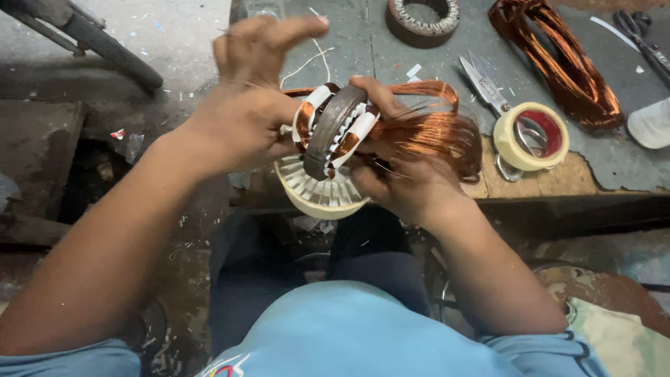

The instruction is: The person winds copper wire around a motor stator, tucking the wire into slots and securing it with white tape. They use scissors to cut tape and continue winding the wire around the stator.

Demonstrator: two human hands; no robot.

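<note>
1. We see a round grey metal stator core with white paper slot liners (333, 132) held up on edge between both hands, above the near edge of the grey workbench (391, 49) and over the person's lap.
2. Our left hand (244, 105) presses against the core's left side with the palm and thumb; its fingers are lifted and spread loosely above, slightly blurred, so we count it as partly open and bracing rather than clamped.
3. Our right hand (405, 185) is curled under and behind the core, thumb on its upper rim, fingers closed around the ring and the wire beside it.
4. A bundle of bright copper winding wire (426, 129) runs out of the core to the right, looping over the right hand; some strands fan out loosely.
5. Just below the core, touching the hands, sits a cream plastic ring with radial fins (321, 192); we cannot tell whether either hand grips it.
6. On the bench to the right lies a roll of beige masking tape with a red inner core (530, 136), with steel snips (485, 87) just beside it.
7. Farther back rest a second dark stator ring (422, 17) and a large loose coil of copper wire (565, 66), well apart from the hands.
</note>
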